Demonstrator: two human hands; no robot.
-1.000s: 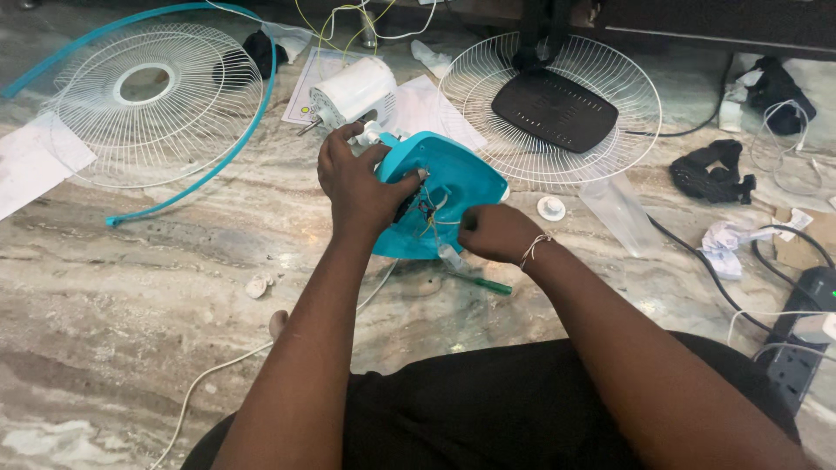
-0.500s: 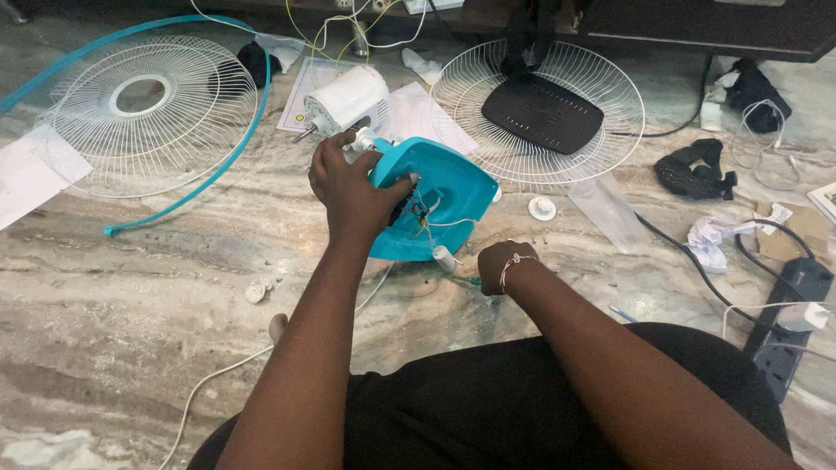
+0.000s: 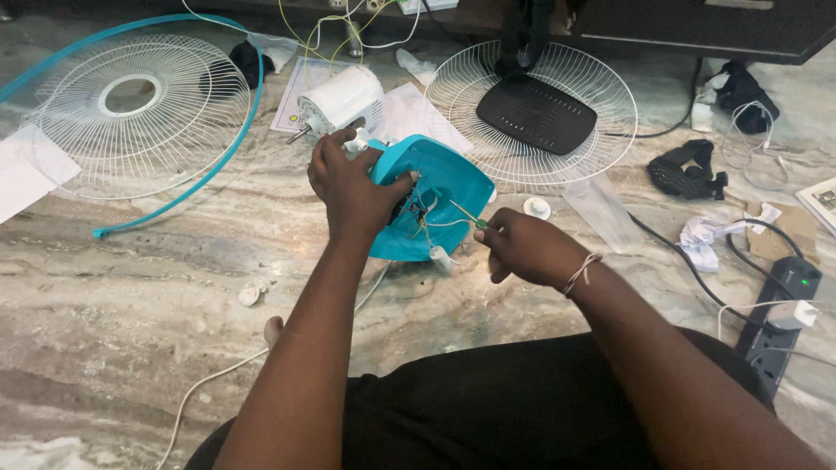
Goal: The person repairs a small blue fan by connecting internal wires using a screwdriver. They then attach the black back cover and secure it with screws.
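Two white fan grilles (image 3: 131, 113) and a black power strip (image 3: 779, 318) lie about.

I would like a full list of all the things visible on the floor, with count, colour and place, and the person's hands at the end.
fan housing: 1, teal, centre, wires inside
screwdriver: 1, thin, green handle, at the housing
fan motor: 1, white, behind the housing
left fan grille: 1, white with teal rim, upper left
right fan grille: 1, white, upper centre
black plate: 1, black, on the right fan grille
power strip: 1, black, right edge
crumpled paper: 1, white, right
clear plastic bag: 1, transparent, right of housing
white cap: 1, white, beside the bag
left hand: grips the housing edge
right hand: holds the screwdriver
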